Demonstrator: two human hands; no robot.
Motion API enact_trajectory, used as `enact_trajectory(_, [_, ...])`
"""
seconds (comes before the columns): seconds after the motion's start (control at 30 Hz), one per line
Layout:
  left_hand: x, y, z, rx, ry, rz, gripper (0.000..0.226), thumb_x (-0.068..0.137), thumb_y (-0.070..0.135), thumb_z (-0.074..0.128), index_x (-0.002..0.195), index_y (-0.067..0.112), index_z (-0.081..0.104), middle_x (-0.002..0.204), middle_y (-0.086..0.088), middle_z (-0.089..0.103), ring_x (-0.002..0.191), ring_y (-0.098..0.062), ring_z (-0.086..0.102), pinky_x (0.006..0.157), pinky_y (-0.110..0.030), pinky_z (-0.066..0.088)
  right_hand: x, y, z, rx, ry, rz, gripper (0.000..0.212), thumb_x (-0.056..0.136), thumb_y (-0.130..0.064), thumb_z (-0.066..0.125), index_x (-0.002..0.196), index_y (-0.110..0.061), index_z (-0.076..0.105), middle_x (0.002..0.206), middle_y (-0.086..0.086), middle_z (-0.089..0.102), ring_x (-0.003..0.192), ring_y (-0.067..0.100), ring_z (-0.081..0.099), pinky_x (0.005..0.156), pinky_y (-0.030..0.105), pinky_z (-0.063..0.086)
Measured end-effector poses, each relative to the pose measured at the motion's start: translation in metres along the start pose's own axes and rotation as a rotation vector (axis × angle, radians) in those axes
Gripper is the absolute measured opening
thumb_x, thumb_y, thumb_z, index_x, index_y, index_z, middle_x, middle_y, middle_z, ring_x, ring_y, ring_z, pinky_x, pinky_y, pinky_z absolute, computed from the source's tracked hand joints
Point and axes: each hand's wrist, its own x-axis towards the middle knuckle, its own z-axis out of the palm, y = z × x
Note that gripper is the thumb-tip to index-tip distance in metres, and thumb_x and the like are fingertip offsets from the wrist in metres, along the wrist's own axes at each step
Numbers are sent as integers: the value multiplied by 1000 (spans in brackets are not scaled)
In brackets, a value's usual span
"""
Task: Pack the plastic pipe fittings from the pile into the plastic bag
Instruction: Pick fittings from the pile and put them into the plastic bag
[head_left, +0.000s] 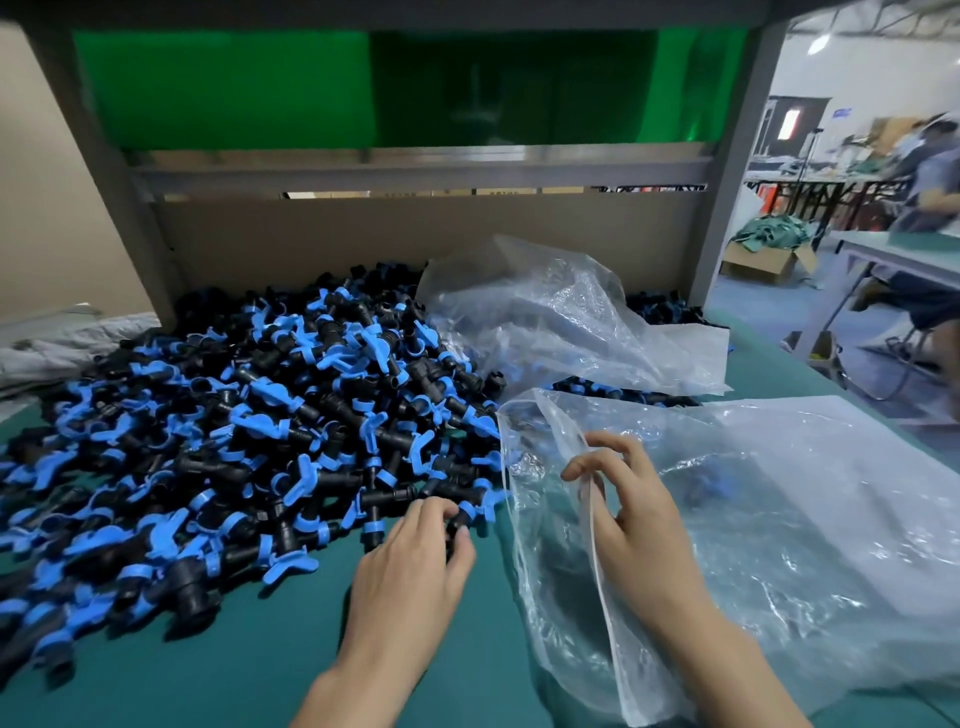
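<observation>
A big pile of black and blue pipe fittings (249, 415) sprawls over the left half of the green surface (249, 665), banked against a cardboard back wall (363, 234). At its near edge the person's left hand (410, 566) has its fingers (436, 512) curled round 1 black fitting (460, 525), which touches the heap. Just to the right, the clear plastic bag (779, 519) lies on the surface with its mouth toward the pile. The right hand (628, 519) pinches the rim of that mouth between thumb and fingers (597, 462), holding it raised. A few blue shapes show dimly through the film farther in. A 2nd crumpled bag (561, 322) rests on the heap's far right side. Another person (930, 171) is at a bench well off to the right.
</observation>
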Motion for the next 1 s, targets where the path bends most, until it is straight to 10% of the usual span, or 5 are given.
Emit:
enact_trajectory(0.13, [5,1,-14,-413,134,-226,24,97,47,40,81,32,49,58,15,50,51,-5,47,47,-25,29,-1,0,0,11,37,-13,28,94,-3,54,88,-30,61,115,-21,49,99,0,57,70,14,43])
enact_trajectory(0.33, [11,1,-25,-943,10,-626,44,100,45,42,73,10,44,56,-1,41,49,-16,34,46,-28,29,-1,2,2,47,45,12,27,94,-6,52,85,-31,61,115,-26,47,99,-3,55,66,19,45])
enact_trajectory(0.8, [11,17,-27,-1211,2,-555,28,101,30,49,87,8,58,63,6,60,51,-9,49,43,-22,41,2,3,-1,68,37,1,23,96,-17,50,88,-36,61,117,-23,49,83,10,61,54,22,42])
enact_trajectory(1.0, [23,73,-12,-1231,-193,-402,8,97,10,58,99,8,65,77,-4,68,59,-9,59,50,-22,50,6,-8,-5,103,165,-66,19,91,-11,52,88,-27,62,115,-19,54,109,2,58,67,14,44])
